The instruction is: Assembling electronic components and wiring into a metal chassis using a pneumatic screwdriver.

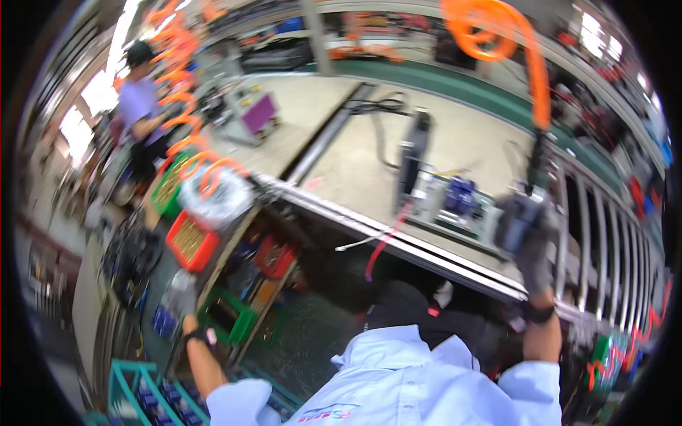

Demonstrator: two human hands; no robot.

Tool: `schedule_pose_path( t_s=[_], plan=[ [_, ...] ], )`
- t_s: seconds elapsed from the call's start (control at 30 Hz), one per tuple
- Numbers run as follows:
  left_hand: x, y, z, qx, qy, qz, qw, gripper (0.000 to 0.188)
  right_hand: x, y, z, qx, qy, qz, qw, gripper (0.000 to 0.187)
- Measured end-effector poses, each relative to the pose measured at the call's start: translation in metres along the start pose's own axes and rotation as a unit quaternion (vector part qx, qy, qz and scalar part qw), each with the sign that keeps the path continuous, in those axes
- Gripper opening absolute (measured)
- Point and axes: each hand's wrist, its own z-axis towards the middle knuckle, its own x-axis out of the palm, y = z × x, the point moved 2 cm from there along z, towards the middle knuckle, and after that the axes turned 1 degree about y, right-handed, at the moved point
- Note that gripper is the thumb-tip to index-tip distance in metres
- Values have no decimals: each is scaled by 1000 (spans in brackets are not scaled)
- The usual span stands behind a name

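My right hand (538,259), in a dark grey glove, is closed around a dark pneumatic hand tool (522,216). The tool hangs from an orange coiled air hose (538,85) at the bench's right side. Just left of it, a metal fixture (433,202) holds a deep blue part (460,195) near the bench's front edge. Out to the left, my gloved left hand (182,292) reaches low beside some small blue pieces (165,321). Blur hides its fingers, and I cannot tell whether it touches those pieces.
Left of the bench are a red bin (192,241), a green bin (227,316) and a clear plastic bag (217,197). A black device (412,153) stands on the worktop (312,92). Metal rails (604,245) line the right. Another person (138,106) stands far left.
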Motion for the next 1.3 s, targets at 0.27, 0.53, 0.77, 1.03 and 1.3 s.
schedule_pose_path(
  t_s=[0.27, 0.53, 0.77, 1.03, 1.3],
  plan=[
    [-28, -31, -48, -173, -104, 154, 967, 92, -14, -18, -9, -44, -176, -80, 980, 72],
    [-40, -262, -162, 70, 85, -238, 965, 94, -37, -23, -32, -43, -282, -250, 925, 14],
    [-24, -488, -243, 515, 167, -358, 761, 95, -52, -26, -45, -109, -325, -291, 893, 9],
    [4, -559, -285, 580, 161, -413, 683, 84, -57, -9, -68, -180, -273, -359, 874, 36],
    [20, -565, -283, 585, 158, -397, 689, 75, -46, -28, -69, -131, -336, -230, 904, 28]
  ],
)
